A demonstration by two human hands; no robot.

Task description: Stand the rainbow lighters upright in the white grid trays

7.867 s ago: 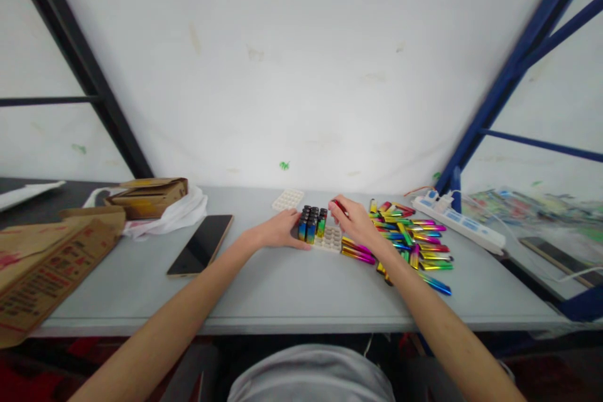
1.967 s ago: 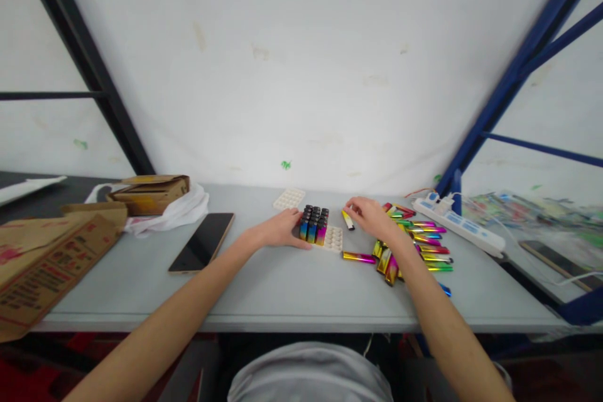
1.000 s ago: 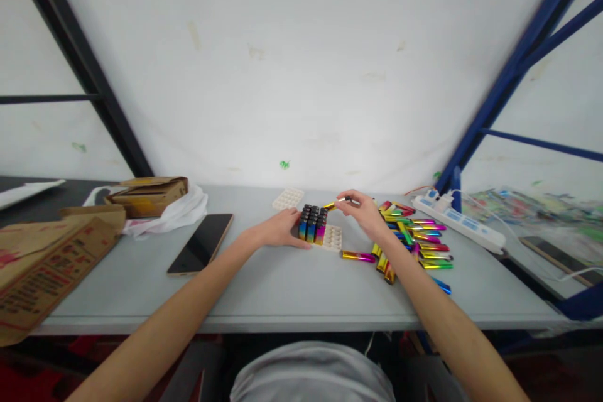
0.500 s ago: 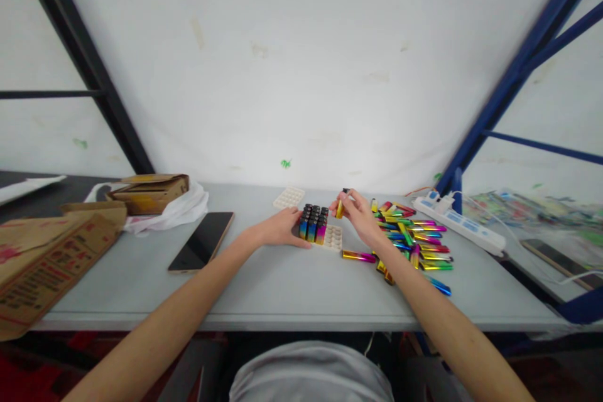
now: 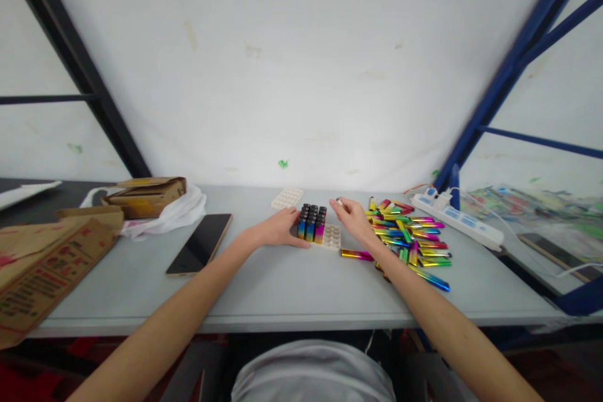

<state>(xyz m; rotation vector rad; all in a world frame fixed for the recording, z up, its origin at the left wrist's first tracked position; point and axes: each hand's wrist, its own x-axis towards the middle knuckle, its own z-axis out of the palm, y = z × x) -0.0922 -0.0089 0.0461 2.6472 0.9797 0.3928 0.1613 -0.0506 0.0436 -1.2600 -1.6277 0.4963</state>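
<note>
Several metallic rainbow lighters [image 5: 311,226] with black tops stand upright in tight rows on the left part of a cream tray with round pockets [image 5: 332,237]. My left hand [image 5: 281,228] wraps the left side of this block, thumb along the front corner and fingers behind, holding the tray. Just above the tray's right part, my right hand [image 5: 353,218] is closed in a pinch on a lighter [image 5: 340,200]; only a small end of it shows past the fingers. A gold-to-magenta lighter [image 5: 356,254] lies flat beside the tray's front right corner.
A loose pile of metallic lighters [image 5: 426,245] lies to the right, near a white power strip [image 5: 464,223]. Another pocketed tray [image 5: 287,198] sits behind. Leftward are a dark phone [image 5: 200,245], a white plastic bag [image 5: 188,210] and cardboard boxes [image 5: 66,257].
My right hand has turned, and the gold lighter that showed upright in its fingers is now mostly hidden. My left hand stays on the tray. The view has shifted slightly.
</note>
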